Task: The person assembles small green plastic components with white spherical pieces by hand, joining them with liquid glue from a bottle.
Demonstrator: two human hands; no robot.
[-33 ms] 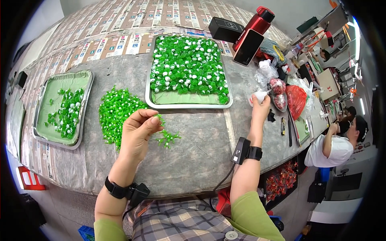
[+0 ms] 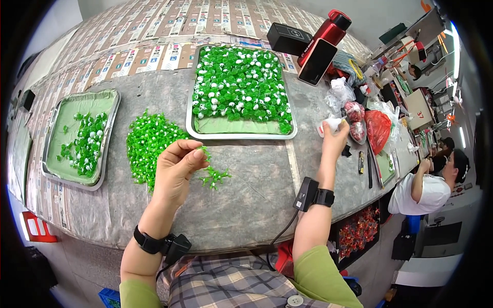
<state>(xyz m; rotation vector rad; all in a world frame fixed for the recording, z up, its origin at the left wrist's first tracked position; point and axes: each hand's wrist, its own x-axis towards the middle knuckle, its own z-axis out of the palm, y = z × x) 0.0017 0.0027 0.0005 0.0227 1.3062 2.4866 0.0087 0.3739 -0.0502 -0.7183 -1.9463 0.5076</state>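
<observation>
Delicately, left grip (image 2: 177, 168) pinches a green piece (image 2: 206, 151), right grip (image 2: 335, 140) a white object (image 2: 329, 124).

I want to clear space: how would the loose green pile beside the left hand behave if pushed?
The green pile would probably spread rather than slide whole: it is many small pieces heaped on the table. Some may snag: the stray pieces near the left hand show thin, branching limbs. Each looks tiny against that hand, so likely light.
</observation>
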